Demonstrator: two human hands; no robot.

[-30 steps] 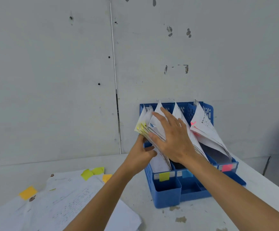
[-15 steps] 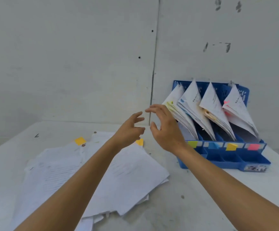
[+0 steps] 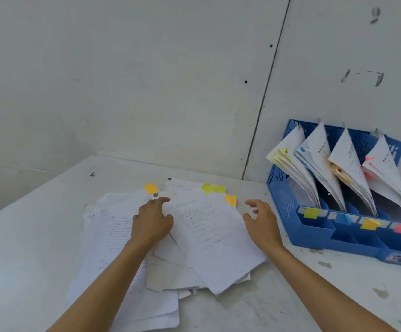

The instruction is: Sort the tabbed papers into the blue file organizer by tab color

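A loose pile of white tabbed papers lies on the table, with orange, yellow-green and orange tabs sticking out at its far edge. My left hand rests on the pile, fingers relaxed. My right hand hovers open at the pile's right edge, holding nothing. The blue file organizer stands at the right against the wall. Its slots hold leaning paper bundles and carry yellow-green, blue, orange and pink labels in front.
The white table meets a grey wall behind the pile and organizer. Bare tabletop lies left of the papers and in front of the organizer, with small stains on it.
Both hands left the bundles in the organizer and moved left and down to the paper pile. The view swung left, so the organizer now sits at the right.
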